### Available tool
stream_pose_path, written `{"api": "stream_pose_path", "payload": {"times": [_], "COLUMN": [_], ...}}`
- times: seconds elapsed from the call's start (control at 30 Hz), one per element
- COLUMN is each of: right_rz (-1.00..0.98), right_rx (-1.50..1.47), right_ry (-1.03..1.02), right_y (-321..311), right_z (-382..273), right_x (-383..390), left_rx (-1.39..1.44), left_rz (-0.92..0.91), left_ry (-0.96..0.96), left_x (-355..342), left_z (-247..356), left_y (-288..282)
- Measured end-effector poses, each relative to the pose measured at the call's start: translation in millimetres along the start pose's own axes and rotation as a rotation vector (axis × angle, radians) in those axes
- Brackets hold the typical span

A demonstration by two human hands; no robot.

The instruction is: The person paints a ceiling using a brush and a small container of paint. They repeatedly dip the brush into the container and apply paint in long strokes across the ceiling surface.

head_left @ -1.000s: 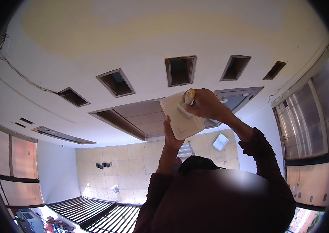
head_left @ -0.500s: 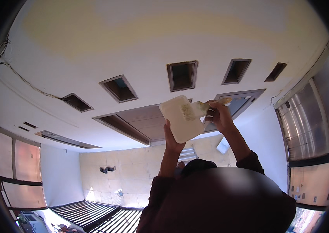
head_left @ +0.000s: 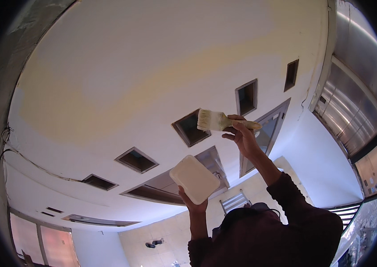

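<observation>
The right hand [head_left: 242,131] is holding a brush [head_left: 218,121] by its handle, fingers closing around it, and the bristles are pointing left. The brush is lying across the view of the middle opening [head_left: 181,130], hiding its right part; whether the bristles are touching anything there, I cannot tell. Lower and to the left, the left hand [head_left: 191,204] is gripping the near edge of a pale tray [head_left: 196,179], which is tilting; some of its fingers are hiding behind it.

The tray is blocking part of the brown door [head_left: 152,189] beyond. The right forearm [head_left: 262,158] is crossing in front of the grey frame [head_left: 277,120]. Five openings are running in a slanting row along the white wall [head_left: 103,49], with a yellowish band [head_left: 166,78] spreading above them. A cable [head_left: 46,171] is trailing to the leftmost opening.

Below, a ladder [head_left: 234,201] is showing beside the dark-clothed body, which is covering much of the tiled floor [head_left: 177,227]. Sandals [head_left: 154,244] are lying there, farther left. Metal sheets [head_left: 351,100] are lining the right side.
</observation>
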State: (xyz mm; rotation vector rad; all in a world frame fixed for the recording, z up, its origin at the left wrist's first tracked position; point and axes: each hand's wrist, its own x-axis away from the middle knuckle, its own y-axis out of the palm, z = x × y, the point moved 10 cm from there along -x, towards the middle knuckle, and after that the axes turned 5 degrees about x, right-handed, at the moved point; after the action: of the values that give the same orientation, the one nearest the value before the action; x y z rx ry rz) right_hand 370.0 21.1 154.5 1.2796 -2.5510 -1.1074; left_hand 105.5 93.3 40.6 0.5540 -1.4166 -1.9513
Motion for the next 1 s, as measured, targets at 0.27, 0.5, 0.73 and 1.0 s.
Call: {"api": "stream_pose_path", "payload": {"times": [0.27,0.5,0.73,1.0], "right_rz": [0.104,0.229,0.436,0.46], "right_rx": [0.62,0.756,0.816,0.923], "right_ry": [-0.616,-0.647,-0.807,-0.915], "right_y": [-6,-58,-133,-67], "right_z": [-121,-150,-213,-159], "right_x": [-89,-137,-149,-124], "left_rx": [0.116,-0.41,-0.324,-0.459], "left_rz": [0.07,0.15,0.099,0.097], "left_ry": [0.062,0.185,0.189,0.176], "left_x": [30,38,47,46], "left_z": [12,30,37,36], "left_y": [15,-8,-37,-34]}}
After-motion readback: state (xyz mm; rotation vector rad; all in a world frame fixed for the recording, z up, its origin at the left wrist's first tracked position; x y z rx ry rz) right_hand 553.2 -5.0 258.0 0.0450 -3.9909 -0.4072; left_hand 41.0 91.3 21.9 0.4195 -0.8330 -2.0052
